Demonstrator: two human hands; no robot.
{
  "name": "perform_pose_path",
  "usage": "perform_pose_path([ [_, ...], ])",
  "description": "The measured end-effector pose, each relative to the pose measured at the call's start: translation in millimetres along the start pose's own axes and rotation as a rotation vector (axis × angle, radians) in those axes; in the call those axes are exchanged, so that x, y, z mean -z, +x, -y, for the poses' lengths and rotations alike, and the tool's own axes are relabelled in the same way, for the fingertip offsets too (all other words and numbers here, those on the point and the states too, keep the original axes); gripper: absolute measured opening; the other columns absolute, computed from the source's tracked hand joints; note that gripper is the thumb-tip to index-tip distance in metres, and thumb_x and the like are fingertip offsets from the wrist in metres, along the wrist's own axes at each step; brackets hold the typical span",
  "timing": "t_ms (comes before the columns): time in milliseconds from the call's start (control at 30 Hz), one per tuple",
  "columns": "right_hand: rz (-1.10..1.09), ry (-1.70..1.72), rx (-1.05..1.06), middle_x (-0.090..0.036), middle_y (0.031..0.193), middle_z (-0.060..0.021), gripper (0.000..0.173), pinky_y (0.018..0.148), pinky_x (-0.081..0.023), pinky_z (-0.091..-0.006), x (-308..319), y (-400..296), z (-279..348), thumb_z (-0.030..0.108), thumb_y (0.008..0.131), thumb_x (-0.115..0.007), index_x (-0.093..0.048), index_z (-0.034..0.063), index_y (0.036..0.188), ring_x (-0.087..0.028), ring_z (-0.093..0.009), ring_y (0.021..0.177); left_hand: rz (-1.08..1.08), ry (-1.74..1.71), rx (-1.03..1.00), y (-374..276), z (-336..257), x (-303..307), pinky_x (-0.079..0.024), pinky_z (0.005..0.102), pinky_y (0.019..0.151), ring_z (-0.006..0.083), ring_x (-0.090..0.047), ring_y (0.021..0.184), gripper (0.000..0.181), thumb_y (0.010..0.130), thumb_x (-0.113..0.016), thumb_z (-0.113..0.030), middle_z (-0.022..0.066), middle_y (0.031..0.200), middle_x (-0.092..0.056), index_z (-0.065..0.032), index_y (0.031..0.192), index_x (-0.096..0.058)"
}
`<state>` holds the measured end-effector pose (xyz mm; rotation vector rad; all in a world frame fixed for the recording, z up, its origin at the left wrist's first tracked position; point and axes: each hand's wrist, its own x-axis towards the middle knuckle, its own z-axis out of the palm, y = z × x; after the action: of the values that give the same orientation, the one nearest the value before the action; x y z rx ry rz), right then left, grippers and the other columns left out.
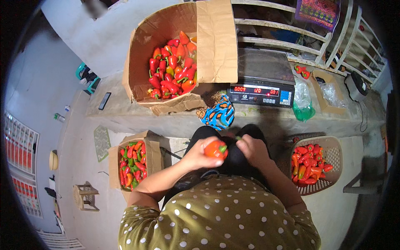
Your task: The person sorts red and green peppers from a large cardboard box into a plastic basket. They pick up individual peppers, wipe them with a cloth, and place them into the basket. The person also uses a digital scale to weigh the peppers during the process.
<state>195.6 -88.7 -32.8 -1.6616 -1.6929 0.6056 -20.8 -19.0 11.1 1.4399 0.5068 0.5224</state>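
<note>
My left hand [200, 156] is wrapped around a red pepper [215, 149] with a short green stem pointing right. Over my lap, to the right of the pepper, my right hand [251, 149] is closed on a small greenish piece [238, 138], too blurred to name. Beyond my knees, a large open cardboard box [217, 40] on the concrete ledge holds many red and orange peppers [170, 68]. To my left, a smaller cardboard box [155, 156] contains red and green peppers [133, 164]. A plastic basket [336, 162] of red peppers [309, 162] stands on my right.
A digital scale [262, 93] with a lit display sits beside the large box. Patterned cloth [220, 114] hangs over the ledge edge. Plastic bags [303, 100] and a shallow carton [328, 93] lie farther right. A phone [104, 101] is at left; a small stool [85, 197] stands on the floor.
</note>
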Motion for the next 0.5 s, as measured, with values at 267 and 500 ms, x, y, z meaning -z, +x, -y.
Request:
perform_pose_path([
  [267, 0.009, 0.466, -0.130, -0.056, 0.074, -0.0105, 0.032, 0.067, -0.046, -0.0331, 12.6, -1.7, 12.6, 0.028, 0.083, -0.057, -0.050, 0.0048, 0.104, -0.058, -0.019, 0.073, -0.022, 0.540, -0.212, 12.4, -2.7, 4.6, -0.042, 0.0354, 0.085, 0.0317, -0.054, 0.099, 0.059, 0.072, -0.070, -0.021, 0.0179, 0.106, -0.054, 0.0004, 0.116, -0.038],
  [500, -0.116, 0.604, -0.179, -0.053, 0.105, -0.0080, 0.048, 0.084, -0.043, -0.0311, 4.8, -10.5, 27.9, 0.012, 0.073, -0.066, -0.045, 0.0026, 0.116, -0.052, -0.018, 0.096, 0.245, 0.995, 0.082, 32.3, -7.6, -9.3, -0.049, 0.0436, 0.069, 0.0346, -0.061, 0.077, 0.037, 0.078, -0.061, -0.024, 0.0208, 0.081, -0.061, -0.0027, 0.105, -0.049],
])
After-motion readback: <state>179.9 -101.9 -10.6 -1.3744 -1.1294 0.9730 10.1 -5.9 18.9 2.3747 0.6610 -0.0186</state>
